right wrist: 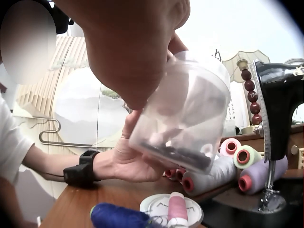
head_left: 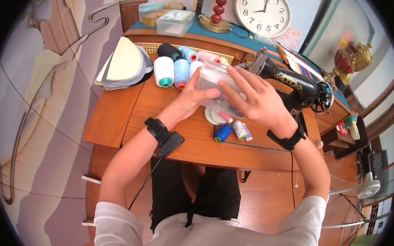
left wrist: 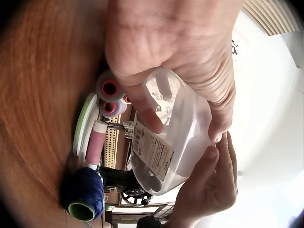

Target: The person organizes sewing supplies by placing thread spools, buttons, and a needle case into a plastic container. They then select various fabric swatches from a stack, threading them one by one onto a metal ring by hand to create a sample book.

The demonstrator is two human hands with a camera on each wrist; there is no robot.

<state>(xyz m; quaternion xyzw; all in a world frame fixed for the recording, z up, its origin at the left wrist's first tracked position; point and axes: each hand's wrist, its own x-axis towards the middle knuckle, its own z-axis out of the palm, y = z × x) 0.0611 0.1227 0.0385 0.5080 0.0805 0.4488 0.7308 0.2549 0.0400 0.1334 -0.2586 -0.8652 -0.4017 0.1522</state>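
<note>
A translucent plastic container (head_left: 209, 83) is held tilted above the table, with a printed label (left wrist: 153, 151) on its side and small dark pieces (right wrist: 178, 154) lying in it. My left hand (head_left: 188, 101) grips its body, thumb across the side. Over its lid (right wrist: 202, 64) comes my right hand (head_left: 260, 97), whose fingers and thumb grip the lid's edge. Just below on the table are a white round disc (head_left: 214, 116), a pink thread spool (right wrist: 177, 209), a blue thread spool (head_left: 223, 133) and a white thread spool (head_left: 241, 130).
Several large thread cones (head_left: 164, 71) stand behind the container. A black sewing machine (head_left: 288, 76) is at the right. Fabric-like sheets (head_left: 125, 64) lie stacked at the left. On the back ledge are a clear box (head_left: 175, 24) and a wall clock (head_left: 262, 11).
</note>
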